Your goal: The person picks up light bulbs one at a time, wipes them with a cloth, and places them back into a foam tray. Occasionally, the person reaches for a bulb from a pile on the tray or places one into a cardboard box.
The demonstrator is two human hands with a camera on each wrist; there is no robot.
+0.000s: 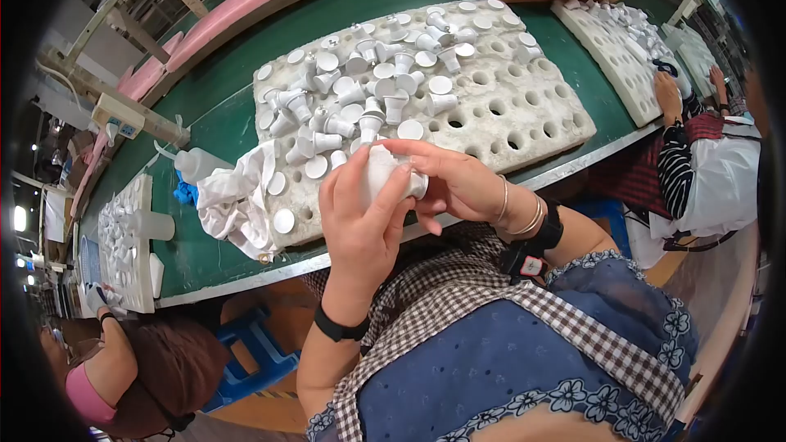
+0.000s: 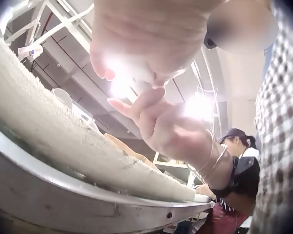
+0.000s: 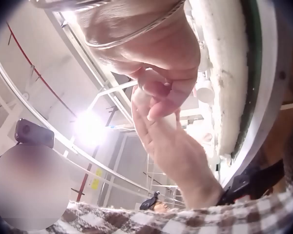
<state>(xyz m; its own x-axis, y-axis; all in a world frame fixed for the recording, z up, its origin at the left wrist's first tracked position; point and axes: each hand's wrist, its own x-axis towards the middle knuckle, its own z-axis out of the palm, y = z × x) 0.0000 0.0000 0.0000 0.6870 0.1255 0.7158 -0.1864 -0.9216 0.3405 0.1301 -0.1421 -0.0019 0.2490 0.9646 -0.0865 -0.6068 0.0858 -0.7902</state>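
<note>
– White piece [image 1: 378, 172]: where is it, and what has hold of it?

– Between both hands, raised just over the near edge of the holed block [image 1: 565, 110]. The left hand [image 1: 359, 211] has its fingers and thumb curled around it; the right hand [image 1: 463, 184] grips its other side, index finger laid across the top.

– How much room around them?

– White cups [image 1: 395, 106] crowd the block's left and middle; toward the right end, rows of holes show. Green bench [image 1: 225, 106] surface runs along the far side and between this block and the second block [image 1: 610, 61] at right. In front, only a narrow strip lies before the metal edge [image 1: 557, 173].

– At the left corner?

– A crumpled cloth [image 1: 237, 205] lies against the block, a bottle [image 1: 196, 165] just behind it.

– Any lettering?

– A small red-and-white label [image 1: 532, 266] on the right wrist's black device [image 1: 514, 260]; too small to read.
</note>
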